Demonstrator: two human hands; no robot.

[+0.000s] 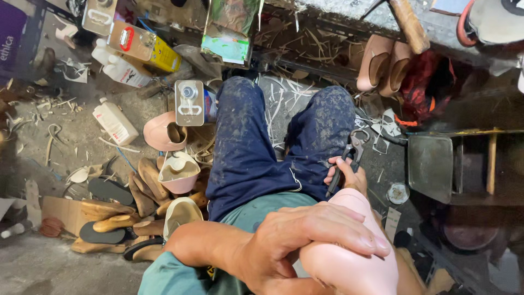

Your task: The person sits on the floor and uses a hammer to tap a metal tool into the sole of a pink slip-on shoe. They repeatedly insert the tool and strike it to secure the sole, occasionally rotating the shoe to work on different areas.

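Head view — one pink shoe (349, 262), one pair of pliers (349, 158).

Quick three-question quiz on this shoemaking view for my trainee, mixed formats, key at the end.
1. True or false: the left hand rests on top of the pink shoe upper.
2. What tool does the right hand hold? A) hammer B) pincers C) brush
3. Fill in: the metal can on the floor lies beside the person's ____ knee.

Key: 1 true; 2 B, the pincers; 3 left.
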